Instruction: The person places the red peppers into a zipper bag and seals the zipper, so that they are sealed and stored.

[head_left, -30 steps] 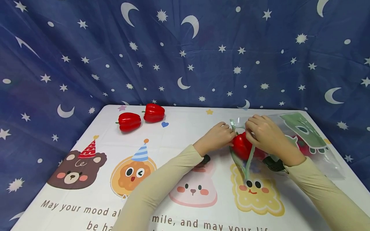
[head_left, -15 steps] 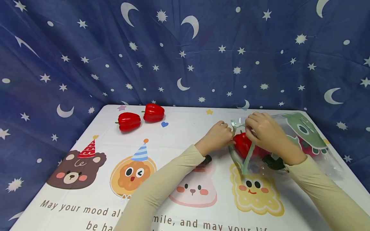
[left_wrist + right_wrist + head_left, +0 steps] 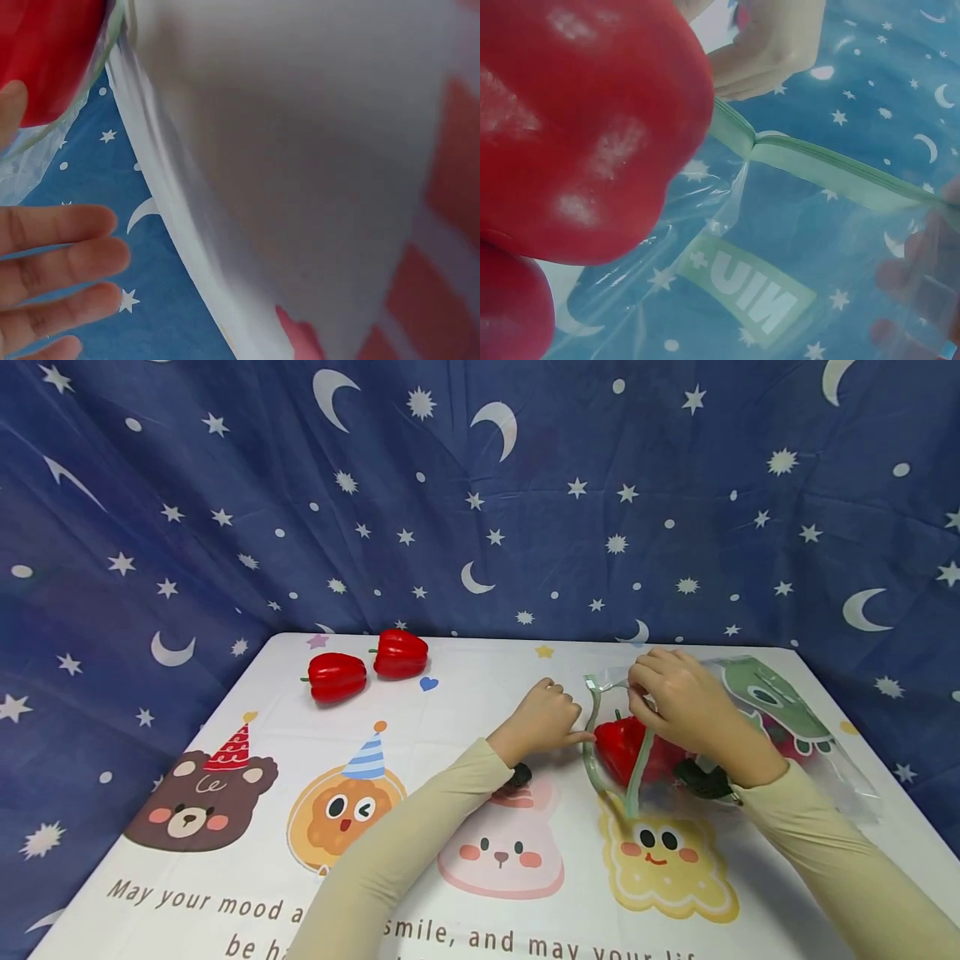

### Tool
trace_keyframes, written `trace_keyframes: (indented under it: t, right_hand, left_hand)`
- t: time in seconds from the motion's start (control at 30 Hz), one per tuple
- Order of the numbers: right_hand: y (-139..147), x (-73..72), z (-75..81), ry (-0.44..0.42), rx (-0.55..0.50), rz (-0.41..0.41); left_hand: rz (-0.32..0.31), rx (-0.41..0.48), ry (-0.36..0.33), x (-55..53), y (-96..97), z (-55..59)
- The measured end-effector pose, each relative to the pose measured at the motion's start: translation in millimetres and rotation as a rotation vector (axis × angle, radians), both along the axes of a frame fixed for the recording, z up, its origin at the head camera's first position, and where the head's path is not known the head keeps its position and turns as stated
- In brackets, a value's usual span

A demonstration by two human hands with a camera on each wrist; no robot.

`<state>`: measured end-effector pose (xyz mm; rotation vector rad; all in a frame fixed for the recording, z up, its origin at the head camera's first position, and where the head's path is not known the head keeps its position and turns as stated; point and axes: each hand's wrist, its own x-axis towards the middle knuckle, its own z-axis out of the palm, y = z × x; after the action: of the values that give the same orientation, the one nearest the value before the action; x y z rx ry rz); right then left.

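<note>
A clear zip bag (image 3: 836,785) with green seal strips and a green cartoon print lies on its side at the table's right, its mouth facing left. Just inside the mouth sits a red bell pepper (image 3: 618,753), stem up. More red shows through the plastic behind it. My left hand (image 3: 546,720) is left of the mouth, its thumb reaching to the pepper; in the left wrist view the other fingers (image 3: 67,262) are extended and hold nothing. My right hand (image 3: 678,702) pinches the bag's upper edge, with the green seal strip (image 3: 832,169) running to its fingers in the right wrist view.
Two red bell peppers, a nearer one (image 3: 337,677) and a farther one (image 3: 401,653), lie at the table's back left. A white cloth (image 3: 480,693) with cartoon prints covers the table. A blue star-and-moon curtain (image 3: 420,527) hangs behind. Dark wrist cameras (image 3: 516,777) sit under both wrists.
My left hand has let go of the bag's edge and moved a little left, thumb now pointing at the pepper. The bag's mouth and pepper have shifted slightly left; my right hand keeps its pinch.
</note>
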<state>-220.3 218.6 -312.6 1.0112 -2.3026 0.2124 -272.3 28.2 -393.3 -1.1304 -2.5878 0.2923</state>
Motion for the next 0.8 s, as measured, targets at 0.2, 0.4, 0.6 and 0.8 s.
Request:
trace_keyframes:
  t: [0.2,0.4,0.6,0.8]
  right_hand:
    - [-1,-0.3,-2.3,-0.004,-0.001,-0.012]
    - [0,-0.5,-4.5,0.003,-0.002,0.002]
    - [0,-2.2,-10.0,-0.016,-0.001,0.004]
    - [-2,-1.7,-12.7,-0.026,-0.006,0.006]
  left_hand:
    - [0.008,0.01,-0.003,-3.1,-3.4,-5.2]
    - [0.002,0.016,-0.018,-4.1,-9.1,-5.0]
    - [-0.006,0.013,-0.031,-4.5,-17.6,-4.2]
    - [-0.009,0.025,-0.044,-3.0,-30.6,0.0]
